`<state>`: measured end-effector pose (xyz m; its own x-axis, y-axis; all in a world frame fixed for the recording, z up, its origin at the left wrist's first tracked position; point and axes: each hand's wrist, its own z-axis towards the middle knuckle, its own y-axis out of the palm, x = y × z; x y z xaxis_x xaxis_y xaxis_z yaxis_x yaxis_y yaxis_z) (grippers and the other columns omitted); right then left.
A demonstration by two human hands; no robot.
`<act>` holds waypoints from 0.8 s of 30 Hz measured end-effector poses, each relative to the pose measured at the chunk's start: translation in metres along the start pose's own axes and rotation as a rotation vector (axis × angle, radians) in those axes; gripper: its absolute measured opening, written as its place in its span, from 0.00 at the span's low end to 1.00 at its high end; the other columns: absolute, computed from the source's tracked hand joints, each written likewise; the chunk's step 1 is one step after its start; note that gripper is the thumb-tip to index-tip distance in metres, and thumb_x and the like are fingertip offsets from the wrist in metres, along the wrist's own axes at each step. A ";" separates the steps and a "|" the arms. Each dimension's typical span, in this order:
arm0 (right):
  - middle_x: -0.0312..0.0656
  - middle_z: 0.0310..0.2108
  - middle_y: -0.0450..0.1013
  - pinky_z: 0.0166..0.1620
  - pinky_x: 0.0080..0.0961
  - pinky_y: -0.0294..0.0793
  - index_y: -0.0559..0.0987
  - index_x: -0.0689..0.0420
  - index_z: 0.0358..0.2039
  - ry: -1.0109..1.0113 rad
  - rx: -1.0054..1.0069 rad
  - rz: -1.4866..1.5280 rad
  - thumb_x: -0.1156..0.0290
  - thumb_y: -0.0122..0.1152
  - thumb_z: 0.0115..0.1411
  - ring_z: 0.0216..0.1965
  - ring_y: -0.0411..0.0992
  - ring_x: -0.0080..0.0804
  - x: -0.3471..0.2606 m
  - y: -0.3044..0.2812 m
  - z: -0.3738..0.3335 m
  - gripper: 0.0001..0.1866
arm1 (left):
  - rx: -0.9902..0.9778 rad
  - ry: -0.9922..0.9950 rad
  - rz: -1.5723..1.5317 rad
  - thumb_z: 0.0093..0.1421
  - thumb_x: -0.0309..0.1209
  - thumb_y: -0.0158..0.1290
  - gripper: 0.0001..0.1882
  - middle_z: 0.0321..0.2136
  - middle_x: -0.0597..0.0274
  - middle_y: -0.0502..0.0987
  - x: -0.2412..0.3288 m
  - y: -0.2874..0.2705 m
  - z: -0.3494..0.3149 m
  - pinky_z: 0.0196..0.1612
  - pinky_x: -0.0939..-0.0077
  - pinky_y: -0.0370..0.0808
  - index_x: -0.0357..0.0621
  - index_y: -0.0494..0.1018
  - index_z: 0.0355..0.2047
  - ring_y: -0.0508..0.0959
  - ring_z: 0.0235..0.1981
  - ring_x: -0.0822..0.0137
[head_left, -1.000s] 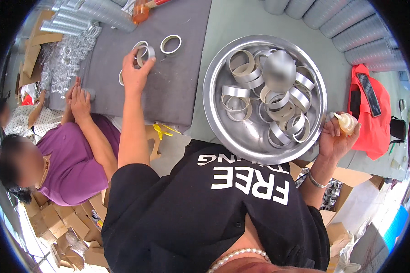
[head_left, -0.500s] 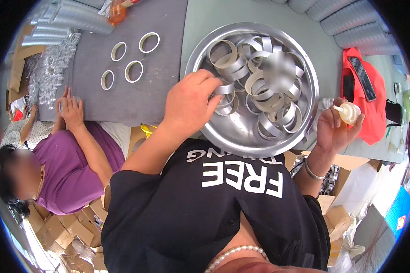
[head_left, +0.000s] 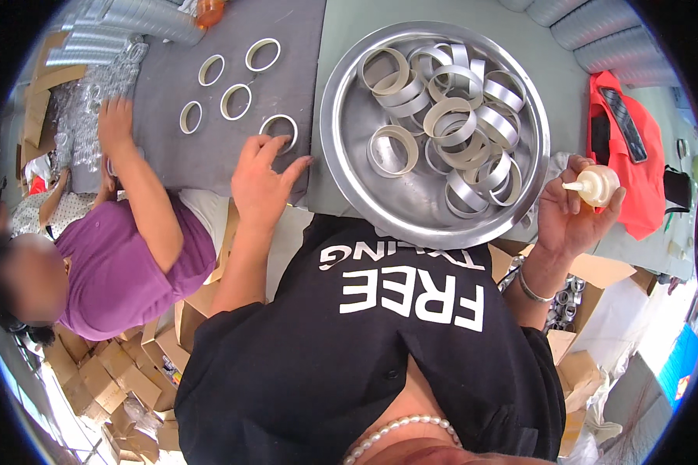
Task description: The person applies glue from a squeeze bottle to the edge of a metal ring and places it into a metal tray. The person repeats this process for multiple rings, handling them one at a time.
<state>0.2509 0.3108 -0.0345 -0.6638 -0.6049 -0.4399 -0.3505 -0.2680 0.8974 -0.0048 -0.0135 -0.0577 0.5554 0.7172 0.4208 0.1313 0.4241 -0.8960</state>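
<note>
On the dark grey mat (head_left: pixel 209 167), a silver ring (head_left: pixel 295 130) with a pale rim sits close to the bowl. My left hand (head_left: pixel 260 182) is at its near edge, fingertips touching or nearly touching it, thumb spread apart, hand open. Beyond it lie several more rings (head_left: pixel 236 101), spaced out. A wide metal bowl (head_left: pixel 434 229) holds a loose pile of silver rings (head_left: pixel 392 151) with cream insides. Right of the bowl, my right hand (head_left: pixel 570 213) is closed around a small squeeze bottle (head_left: pixel 601 184), its pale pointed nozzle aimed left.
A co-worker in a purple top (head_left: pixel 124 263) reaches over clear plastic pieces (head_left: pixel 89 139) at the left. A red bag (head_left: pixel 636 182) with a phone (head_left: pixel 622 124) lies at the right. Silver ring stacks (head_left: pixel 605 39) line the back. Cardboard boxes (head_left: pixel 101 380) are below the table.
My left hand has moved left from the bowl to the mat, where another ring now sits. The co-worker's arm has reached farther forward. My right hand keeps the bottle in about the same place.
</note>
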 end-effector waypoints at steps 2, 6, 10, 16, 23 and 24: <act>0.52 0.42 0.70 0.23 0.16 0.65 0.73 0.63 0.44 0.007 -0.018 0.005 0.47 0.55 0.63 0.19 0.66 0.23 0.001 0.002 -0.001 0.28 | 0.083 0.045 0.028 0.42 0.39 0.69 0.26 0.41 0.57 0.74 0.006 -0.007 0.004 0.41 0.63 0.74 0.46 0.78 0.43 0.76 0.41 0.56; 0.53 0.42 0.70 0.23 0.16 0.65 0.70 0.67 0.46 0.032 -0.068 0.006 0.46 0.53 0.64 0.19 0.66 0.24 0.005 0.011 -0.005 0.31 | 0.062 0.200 0.020 0.40 0.37 0.68 0.32 0.44 0.54 0.73 -0.001 -0.013 0.024 0.49 0.62 0.72 0.47 0.76 0.49 0.74 0.46 0.52; 0.53 0.42 0.69 0.24 0.16 0.69 0.68 0.68 0.46 0.009 -0.078 -0.016 0.45 0.52 0.64 0.19 0.68 0.25 0.010 0.017 -0.010 0.32 | -0.173 0.158 -0.067 0.39 0.33 0.65 0.33 0.44 0.54 0.73 -0.021 -0.013 0.040 0.52 0.61 0.70 0.46 0.75 0.50 0.73 0.47 0.52; 0.52 0.41 0.67 0.26 0.21 0.76 0.66 0.67 0.48 -0.051 -0.143 -0.083 0.41 0.55 0.60 0.21 0.71 0.28 0.014 0.021 -0.020 0.36 | -0.253 0.004 -0.173 0.41 0.32 0.64 0.32 0.43 0.59 0.74 -0.013 -0.030 0.037 0.50 0.66 0.72 0.46 0.75 0.51 0.75 0.47 0.59; 0.48 0.44 0.63 0.41 0.31 0.75 0.66 0.62 0.51 -0.579 -0.357 -0.622 0.40 0.69 0.48 0.43 0.69 0.35 0.028 0.047 -0.049 0.43 | -0.672 -0.367 -1.804 0.62 0.39 0.57 0.29 0.44 0.54 0.74 0.064 -0.022 -0.023 0.39 0.65 0.83 0.32 0.66 0.56 0.77 0.47 0.63; 0.48 0.45 0.62 0.41 0.34 0.75 0.65 0.61 0.52 -0.592 -0.566 -0.657 0.42 0.73 0.47 0.45 0.68 0.37 0.023 0.048 -0.054 0.44 | -0.784 -0.531 -1.911 0.67 0.40 0.49 0.26 0.44 0.52 0.74 0.076 -0.020 -0.020 0.40 0.61 0.85 0.30 0.64 0.56 0.78 0.44 0.61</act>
<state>0.2544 0.2436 0.0005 -0.7257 0.2092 -0.6554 -0.5003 -0.8144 0.2941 0.0515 0.0219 -0.0108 -0.8496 -0.1003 0.5178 0.4162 0.4757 0.7749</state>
